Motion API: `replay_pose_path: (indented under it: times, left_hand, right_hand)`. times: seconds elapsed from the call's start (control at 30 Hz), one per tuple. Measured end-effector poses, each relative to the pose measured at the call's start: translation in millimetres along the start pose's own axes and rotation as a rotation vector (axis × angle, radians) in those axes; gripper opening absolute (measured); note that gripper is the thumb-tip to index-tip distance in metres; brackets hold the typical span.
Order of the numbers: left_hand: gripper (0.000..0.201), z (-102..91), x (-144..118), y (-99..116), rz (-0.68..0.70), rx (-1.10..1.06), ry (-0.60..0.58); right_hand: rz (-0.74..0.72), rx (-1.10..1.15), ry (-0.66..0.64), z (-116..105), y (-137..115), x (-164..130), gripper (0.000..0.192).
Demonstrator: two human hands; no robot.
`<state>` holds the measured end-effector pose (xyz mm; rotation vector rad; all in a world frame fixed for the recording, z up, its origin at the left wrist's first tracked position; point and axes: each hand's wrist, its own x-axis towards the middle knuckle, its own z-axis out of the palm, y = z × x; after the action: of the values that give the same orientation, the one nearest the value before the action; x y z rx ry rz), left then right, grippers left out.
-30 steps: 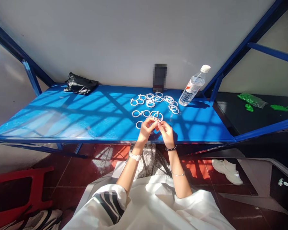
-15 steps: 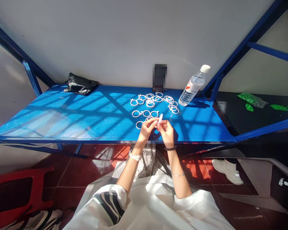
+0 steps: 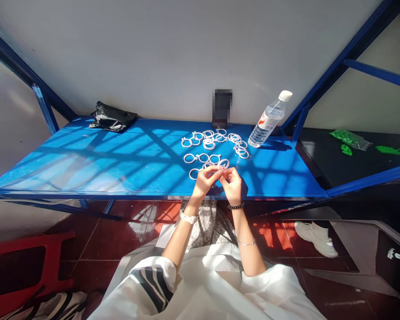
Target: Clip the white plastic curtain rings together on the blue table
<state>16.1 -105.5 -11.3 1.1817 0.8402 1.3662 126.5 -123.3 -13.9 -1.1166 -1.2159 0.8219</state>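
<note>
Two hands meet over the near edge of the blue table [image 3: 86,164]: left hand [image 3: 203,181] and right hand [image 3: 232,183] pinch one white ring [image 3: 222,164], probably light and stiff, best gripped by its rim. More rings [image 3: 208,141] lie farther back.

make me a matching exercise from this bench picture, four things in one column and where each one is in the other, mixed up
Things:
1. water bottle
2. black bag
3. white ring
4. loose white rings

Places:
A. held between the fingertips of both hands, above the near edge of the blue bench
B. spread on the bench top in front of the hands
C. far left of the bench, by the wall
D. leaning at the right end of the bench

Pairs: 1-D, 2-C, 3-A, 4-B
</note>
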Motion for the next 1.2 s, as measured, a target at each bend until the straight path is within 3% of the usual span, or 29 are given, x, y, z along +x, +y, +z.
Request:
replay_pose_path:
  times: [1.2]
  left_hand:
    - [0.029,-1.9,0.7,-3.8,-0.03,-0.057,0.029]
  right_hand:
    - [0.016,-0.06,-0.004,1.8,-6.5,-1.9,0.024]
